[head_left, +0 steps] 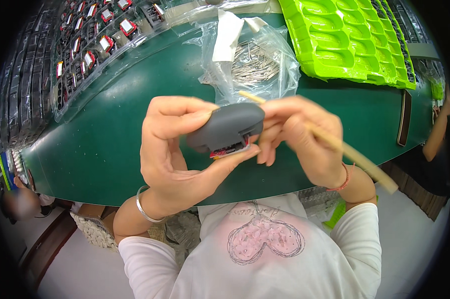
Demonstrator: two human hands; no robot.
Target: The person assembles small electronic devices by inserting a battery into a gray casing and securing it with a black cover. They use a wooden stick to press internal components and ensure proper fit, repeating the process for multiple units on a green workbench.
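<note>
My left hand (172, 149) grips a dark grey plastic housing (226, 125), thumb under it and fingers over its left end. A small red circuit board (230, 148) shows at the housing's lower edge. My right hand (297, 134) touches the housing's right side with its fingertips and holds a thin wooden stick (354, 157). The stick runs from above the housing down to the lower right past my wrist. Both hands are raised above the green table (110, 134).
A clear plastic bag of thin metal pins (252, 62) lies behind my hands. Bright green moulded trays (349, 37) are stacked at the back right. Clear trays of small red parts (92, 42) sit at the back left. Another person's arm (437, 132) shows at the right edge.
</note>
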